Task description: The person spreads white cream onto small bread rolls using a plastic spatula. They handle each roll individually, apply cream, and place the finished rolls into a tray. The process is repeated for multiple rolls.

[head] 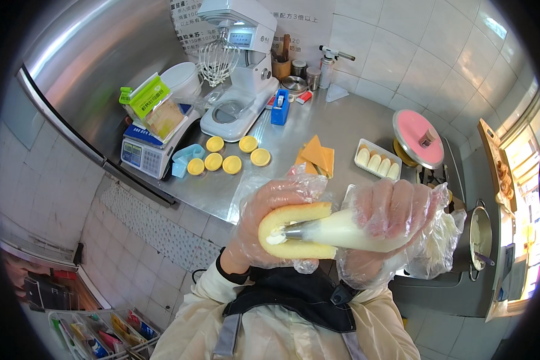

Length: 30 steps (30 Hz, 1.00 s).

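My left hand (270,198), in a clear plastic glove, cradles a folded piece of sponge cake (292,254), its opening turned to the right. White cream (276,237) lies in the fold. My right hand (387,216), gloved as well, squeezes a piping bag (342,231) filled with pale cream. The bag's metal piping nozzle (293,232) points left into the cake, its tip at the cream. The bag's loose plastic end (438,247) hangs past my right wrist.
On the steel counter (351,117) are several yellow cups (231,164), orange sheets (315,155), a tray of filled cakes (378,159) and a blue tape dispenser (280,108). Behind stand a stand mixer (247,67), a scale (146,155) and a pink turntable (416,137). A pot (480,243) is at right.
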Tool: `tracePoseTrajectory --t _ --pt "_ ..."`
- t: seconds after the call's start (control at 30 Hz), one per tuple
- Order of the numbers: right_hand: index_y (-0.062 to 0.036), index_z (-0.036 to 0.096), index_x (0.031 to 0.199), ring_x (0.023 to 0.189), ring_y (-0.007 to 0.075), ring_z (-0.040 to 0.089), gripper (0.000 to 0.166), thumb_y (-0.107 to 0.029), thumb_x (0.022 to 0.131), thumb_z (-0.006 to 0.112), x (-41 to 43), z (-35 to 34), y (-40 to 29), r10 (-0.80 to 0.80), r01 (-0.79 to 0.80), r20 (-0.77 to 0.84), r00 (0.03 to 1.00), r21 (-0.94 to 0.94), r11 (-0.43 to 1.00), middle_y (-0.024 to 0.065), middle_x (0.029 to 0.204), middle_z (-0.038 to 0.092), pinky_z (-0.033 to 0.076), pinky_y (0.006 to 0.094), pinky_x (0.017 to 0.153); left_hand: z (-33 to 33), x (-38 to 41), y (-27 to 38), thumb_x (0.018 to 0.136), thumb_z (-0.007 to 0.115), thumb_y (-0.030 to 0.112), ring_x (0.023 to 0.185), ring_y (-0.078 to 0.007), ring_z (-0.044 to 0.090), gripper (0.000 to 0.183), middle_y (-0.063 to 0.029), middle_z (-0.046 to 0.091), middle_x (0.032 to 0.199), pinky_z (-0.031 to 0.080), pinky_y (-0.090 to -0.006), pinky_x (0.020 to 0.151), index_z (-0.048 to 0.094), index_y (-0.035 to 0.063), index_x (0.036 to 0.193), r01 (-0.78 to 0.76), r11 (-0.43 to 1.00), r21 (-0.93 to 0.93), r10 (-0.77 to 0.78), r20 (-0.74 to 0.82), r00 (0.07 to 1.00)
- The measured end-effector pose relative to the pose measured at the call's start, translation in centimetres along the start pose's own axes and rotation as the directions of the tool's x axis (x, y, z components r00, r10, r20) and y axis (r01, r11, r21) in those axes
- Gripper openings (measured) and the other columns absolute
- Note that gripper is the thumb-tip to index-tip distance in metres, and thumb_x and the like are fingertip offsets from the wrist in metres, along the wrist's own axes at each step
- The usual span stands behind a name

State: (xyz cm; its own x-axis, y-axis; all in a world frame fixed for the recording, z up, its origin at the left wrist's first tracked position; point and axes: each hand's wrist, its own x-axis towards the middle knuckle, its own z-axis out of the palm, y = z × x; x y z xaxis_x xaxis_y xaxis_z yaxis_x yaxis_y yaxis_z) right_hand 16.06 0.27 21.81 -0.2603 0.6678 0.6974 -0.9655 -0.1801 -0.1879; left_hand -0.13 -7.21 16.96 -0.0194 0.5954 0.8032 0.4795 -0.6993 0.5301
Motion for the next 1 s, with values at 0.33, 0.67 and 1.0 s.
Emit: tracePoseTrajectory --t 0.33,0.67,1.0 --pt "-0.0114 0.052 0.071 0.054 0.0210 0.052 0.058 -0.040 0.108 0.018 0.1 -2.0 -2.0 -0.092 0.094 0.064 0.994 -0.026 0.995 0.0060 0.068 0.055 0.045 0.0385 0.052 0.0 -0.7 -0.4 0.060 0.096 0.041 0.097 -0.0284 0.071 0.069 -0.0080 0.068 0.104 0.044 -0.0540 0.106 0.060 0.0087 0.109 0.027 0.996 -0.080 -0.030 -0.033 0.999" --pt "-0.0120 0.051 0.070 0.061 0.0206 0.053 0.053 -0.042 0.107 0.028 0.3 -2.4 -4.2 -0.209 0.207 0.004 0.978 0.118 0.971 0.0038 0.071 0.057 0.046 0.0368 0.060 0.6 -2.4 -0.4 0.065 0.092 0.043 0.114 -0.0310 0.063 0.073 -0.0116 0.066 0.116 0.038 -0.0550 0.111 0.057 0.0091 0.120 0.234 0.885 -0.403 -0.263 -0.018 0.965" --pt "-0.0102 0.062 0.080 0.071 0.0247 0.064 0.052 -0.040 0.109 0.031 0.2 -4.4 -4.7 -0.091 0.106 0.105 0.990 -0.143 0.984 0.0053 0.073 0.065 0.052 0.0450 0.072 3.6 -3.4 -2.8 0.082 0.070 0.062 0.140 -0.0298 0.043 0.084 -0.0099 0.052 0.145 0.015 -0.0524 0.124 0.046 0.0106 0.143 0.108 -0.305 -0.946 -0.512 0.259 0.819"
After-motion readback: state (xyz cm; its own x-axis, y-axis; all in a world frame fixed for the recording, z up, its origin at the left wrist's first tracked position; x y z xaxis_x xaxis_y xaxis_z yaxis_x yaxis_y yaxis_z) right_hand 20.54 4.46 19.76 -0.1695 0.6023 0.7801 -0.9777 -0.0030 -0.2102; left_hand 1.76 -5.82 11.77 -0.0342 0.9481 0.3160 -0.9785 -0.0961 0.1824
